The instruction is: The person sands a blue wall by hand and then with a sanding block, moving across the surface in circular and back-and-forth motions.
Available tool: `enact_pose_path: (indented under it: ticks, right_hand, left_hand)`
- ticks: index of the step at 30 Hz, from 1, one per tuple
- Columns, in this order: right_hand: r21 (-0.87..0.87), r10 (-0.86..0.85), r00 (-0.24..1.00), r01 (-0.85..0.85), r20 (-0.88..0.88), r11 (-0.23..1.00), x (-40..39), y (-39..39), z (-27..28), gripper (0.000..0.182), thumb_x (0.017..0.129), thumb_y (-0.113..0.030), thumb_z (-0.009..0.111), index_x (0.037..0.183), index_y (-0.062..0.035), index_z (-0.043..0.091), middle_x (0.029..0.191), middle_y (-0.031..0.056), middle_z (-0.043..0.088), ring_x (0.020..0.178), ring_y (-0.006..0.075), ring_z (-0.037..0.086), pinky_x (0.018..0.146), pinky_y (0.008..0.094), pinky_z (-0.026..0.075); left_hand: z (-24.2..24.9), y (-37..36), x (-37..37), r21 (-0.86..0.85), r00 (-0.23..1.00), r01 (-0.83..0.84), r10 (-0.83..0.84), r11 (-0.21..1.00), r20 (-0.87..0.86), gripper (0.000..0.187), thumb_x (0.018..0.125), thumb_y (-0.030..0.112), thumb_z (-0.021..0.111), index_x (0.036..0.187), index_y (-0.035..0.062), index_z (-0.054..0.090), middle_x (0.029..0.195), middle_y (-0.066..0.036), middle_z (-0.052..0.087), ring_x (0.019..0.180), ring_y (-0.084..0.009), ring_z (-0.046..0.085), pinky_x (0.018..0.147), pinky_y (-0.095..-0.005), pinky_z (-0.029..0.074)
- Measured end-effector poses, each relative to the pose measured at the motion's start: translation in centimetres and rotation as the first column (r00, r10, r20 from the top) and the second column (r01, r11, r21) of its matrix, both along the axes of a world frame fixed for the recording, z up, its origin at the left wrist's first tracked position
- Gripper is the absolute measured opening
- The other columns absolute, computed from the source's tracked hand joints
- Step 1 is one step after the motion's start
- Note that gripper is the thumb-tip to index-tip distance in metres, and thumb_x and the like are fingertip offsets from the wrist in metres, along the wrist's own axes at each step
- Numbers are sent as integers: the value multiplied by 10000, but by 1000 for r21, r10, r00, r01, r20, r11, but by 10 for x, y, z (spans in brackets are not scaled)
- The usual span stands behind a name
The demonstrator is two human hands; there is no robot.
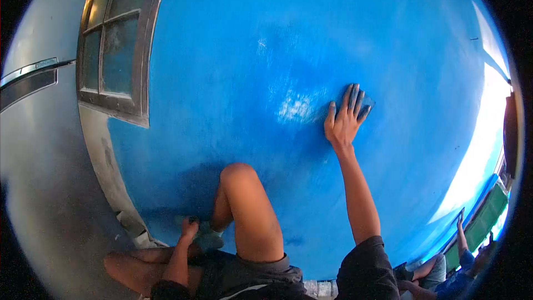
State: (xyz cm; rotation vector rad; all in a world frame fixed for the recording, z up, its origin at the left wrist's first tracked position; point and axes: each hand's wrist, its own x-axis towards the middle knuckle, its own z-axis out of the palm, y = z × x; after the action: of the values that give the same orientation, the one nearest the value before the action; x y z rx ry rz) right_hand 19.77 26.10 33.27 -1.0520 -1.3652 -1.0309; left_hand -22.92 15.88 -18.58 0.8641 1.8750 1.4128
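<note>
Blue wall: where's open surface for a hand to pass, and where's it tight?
Open: the blue wall above and right of the right hand, and between it and the window. Tight: low down, by the raised knee and left hand.

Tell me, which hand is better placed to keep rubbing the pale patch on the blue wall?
The right hand: it presses a dark pad flat on the blue wall, beside the pale patch. The left hand rests low by the foot.

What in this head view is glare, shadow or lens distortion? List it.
Head view: strong fisheye bends the blue wall and window frame into curves, with black corners around the image circle. Sunlight blows out a white band along the right. A soft shadow darkens the wall around the raised knee. The right hand pressing a sanding pad is sharp beside a pale scuffed patch.
</note>
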Motion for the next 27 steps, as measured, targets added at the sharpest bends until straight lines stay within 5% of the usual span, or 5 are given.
enact_pose_path:
  ticks: [10,12,15,18,27]
  right_hand:
    - [83,232,971,-226,-59,970,3,-9,4,656,976,-267,450,1517,53,261,1602,225,223,1493,375,190,1197,541,73]
    - [145,303,952,-294,-49,945,6,-18,11,640,965,-208,474,1509,64,273,1595,239,233,1483,382,219,1194,524,122]
    - [262,390,917,-358,-84,896,10,-40,20,600,927,-56,471,1500,46,323,1560,256,309,1385,414,389,1063,477,327]
    - [266,383,918,-347,-97,899,19,-41,21,566,927,-22,459,1482,38,369,1529,245,376,1352,418,431,1041,462,350]
    - [281,590,789,-536,-170,797,6,-75,15,605,894,93,392,1485,-35,405,1516,255,385,1398,400,391,1098,442,371]
  left_hand:
    - [-54,23,-21,-42,967,172,-161,984,197,686,884,279,655,1428,-36,379,1262,-202,593,1154,-284,591,898,-411,519]
    - [-90,23,-14,299,732,-112,282,948,-620,303,943,325,581,1104,74,635,1147,-146,626,1009,-282,579,918,-494,495]
    - [-8,1,-11,-181,947,179,-120,967,298,764,904,309,628,1506,-21,293,1510,-191,385,1369,-335,394,1086,-398,393]
    - [-82,66,-28,-191,954,-79,18,978,-300,734,919,297,613,1514,2,302,1485,-191,423,1337,-338,436,1068,-396,404]
    - [-21,20,-2,-185,997,50,-60,981,-47,501,845,217,652,1276,-28,583,1274,-223,618,1121,-348,616,918,-453,492]
